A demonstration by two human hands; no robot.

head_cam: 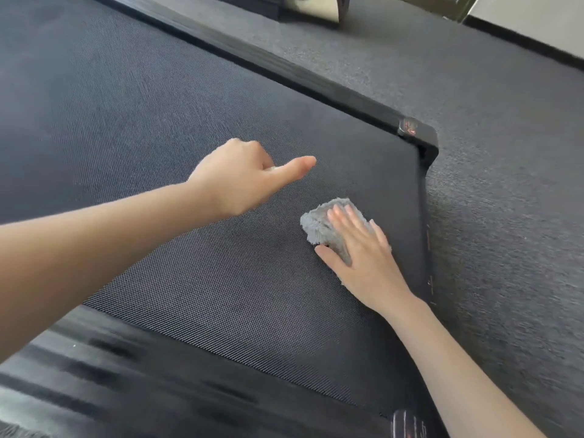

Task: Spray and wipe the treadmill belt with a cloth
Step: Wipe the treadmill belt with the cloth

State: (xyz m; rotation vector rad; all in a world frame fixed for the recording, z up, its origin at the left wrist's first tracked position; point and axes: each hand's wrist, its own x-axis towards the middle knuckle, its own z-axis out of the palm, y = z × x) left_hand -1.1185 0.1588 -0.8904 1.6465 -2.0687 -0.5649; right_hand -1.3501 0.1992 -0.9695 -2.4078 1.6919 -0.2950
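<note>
Pressing cloth (328,229) flat under right hand (363,254), palm open, near belt (158,121) corner. Left hand (243,178) loosely curled, empty, farther up the belt.

Both forearms are bare from the frame's edge down to the wrists, and no sleeve reaches into view. The left hand (240,181) wears no glove, ring, watch or band, and neither does the right hand (363,257). The wrists are slim and uncovered. The fingers (343,216) of the right hand are slender, with short, unpainted nails; the fingertips are slightly blurred. The left thumb has a short, plain nail as well.
</note>
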